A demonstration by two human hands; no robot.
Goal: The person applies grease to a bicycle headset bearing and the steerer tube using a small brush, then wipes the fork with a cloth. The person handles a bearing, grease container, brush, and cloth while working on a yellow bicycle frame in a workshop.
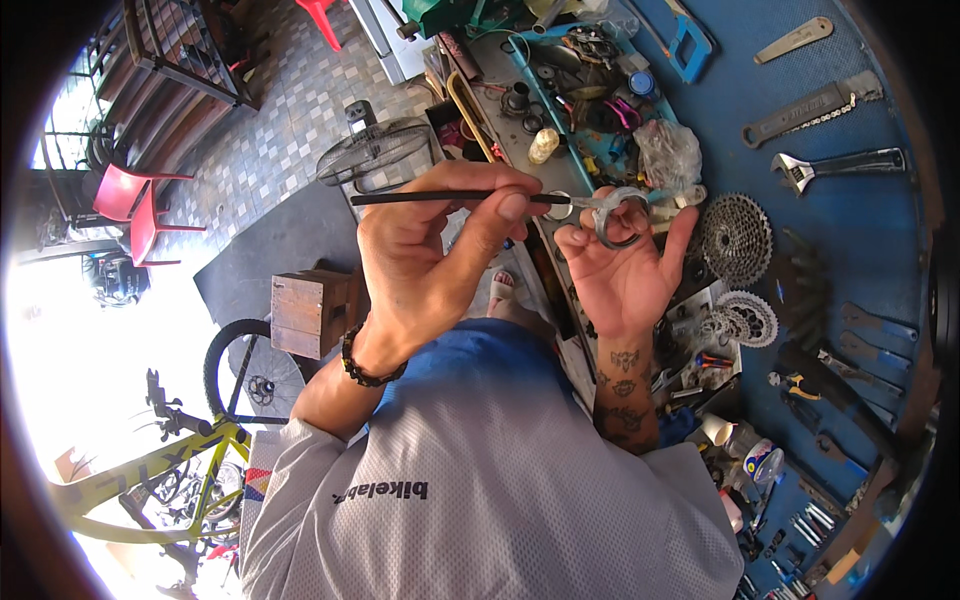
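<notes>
"Hands?"

"I see the left hand pinching a black-handled tool, its tip by the metal ring that the right hand grips."

"Beyond?"

"Right of the right hand, a blue surface with tools; past the left, tiled floor and a red chair."
</notes>
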